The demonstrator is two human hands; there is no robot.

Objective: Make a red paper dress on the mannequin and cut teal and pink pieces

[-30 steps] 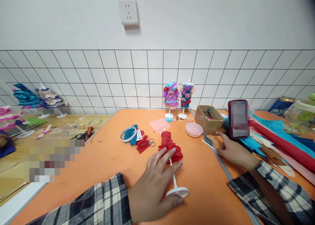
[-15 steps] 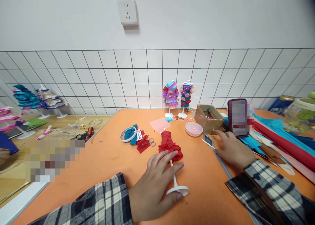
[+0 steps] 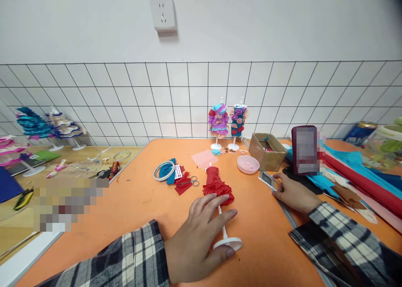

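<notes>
Meanwhile hands open: left [image 3: 196, 236] flat on mannequin stand [image 3: 223, 232]; pink bowl [image 3: 248, 164] contents unclear

Both arms wear black-and-white plaid flannel sleeves [image 3: 132, 257].

On the orange table [image 3: 132, 203], the left hand [image 3: 197, 236] lies flat over the white stand of a small mannequin in a red ruffled dress [image 3: 216, 184], thumb against its round white base [image 3: 228, 243]. Right of the dress, the right hand [image 3: 293, 192] rests with fingertips touching a flat grey-edged card [image 3: 266, 179], just below the pink shallow bowl [image 3: 248, 164] and brown cardboard box [image 3: 267, 151].
</notes>
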